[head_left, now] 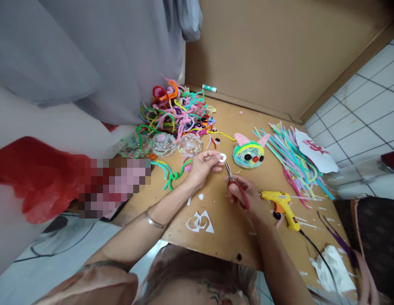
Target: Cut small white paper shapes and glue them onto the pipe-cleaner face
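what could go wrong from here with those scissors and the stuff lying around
The scissors point close to the left hand pinching the small white piece, so a slip might nick it. The yellow glue gun has its nozzle beside the right hand; if hot, it could burn. The small black piece near the table's edge might roll off.

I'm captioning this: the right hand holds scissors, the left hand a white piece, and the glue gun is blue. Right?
The glue gun is yellow, not blue, in the head view. The right hand holds scissors, the left hand a white piece.
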Tool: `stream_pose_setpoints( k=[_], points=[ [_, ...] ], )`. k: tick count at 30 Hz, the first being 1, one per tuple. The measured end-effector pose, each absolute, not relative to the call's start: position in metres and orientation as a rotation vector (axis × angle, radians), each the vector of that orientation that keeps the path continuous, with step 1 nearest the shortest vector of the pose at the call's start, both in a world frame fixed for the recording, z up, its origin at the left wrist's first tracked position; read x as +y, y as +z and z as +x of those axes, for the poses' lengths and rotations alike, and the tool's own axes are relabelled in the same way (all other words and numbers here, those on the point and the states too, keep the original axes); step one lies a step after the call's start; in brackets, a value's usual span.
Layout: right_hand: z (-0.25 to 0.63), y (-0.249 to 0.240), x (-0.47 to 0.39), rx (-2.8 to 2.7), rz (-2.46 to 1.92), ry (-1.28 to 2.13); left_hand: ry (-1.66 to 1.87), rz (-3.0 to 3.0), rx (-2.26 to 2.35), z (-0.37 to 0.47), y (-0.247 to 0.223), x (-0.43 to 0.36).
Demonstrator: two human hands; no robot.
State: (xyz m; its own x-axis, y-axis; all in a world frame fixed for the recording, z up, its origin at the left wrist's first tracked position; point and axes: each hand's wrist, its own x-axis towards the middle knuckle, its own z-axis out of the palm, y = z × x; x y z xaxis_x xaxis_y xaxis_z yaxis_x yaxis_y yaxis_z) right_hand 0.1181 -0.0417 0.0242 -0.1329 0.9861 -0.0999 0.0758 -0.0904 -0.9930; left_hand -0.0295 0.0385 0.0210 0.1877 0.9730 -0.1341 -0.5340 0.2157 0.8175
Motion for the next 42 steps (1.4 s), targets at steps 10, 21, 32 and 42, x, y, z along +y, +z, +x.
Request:
stream_pose_setpoints(
  k=[10, 21, 32, 42],
  points=[
    [0.117, 0.022, -0.04, -1.22, -1.182, 1.404, 1.198, 0.767, 0.765, -0.025, 0.022, 0.03],
    [0.123, 0.024, -0.041, -1.206, -1.193, 1.408, 1.113, 0.747, 0.721, -0.028, 0.027, 0.032],
    [0.124, 0.025, -0.042, -1.208, -1.179, 1.389, 1.083, 0.778, 0.695, -0.029, 0.027, 0.033],
    [0.127, 0.026, -0.042, -1.234, -1.268, 1.361, 1.043, 0.782, 0.66, -0.031, 0.03, 0.033]
  ],
)
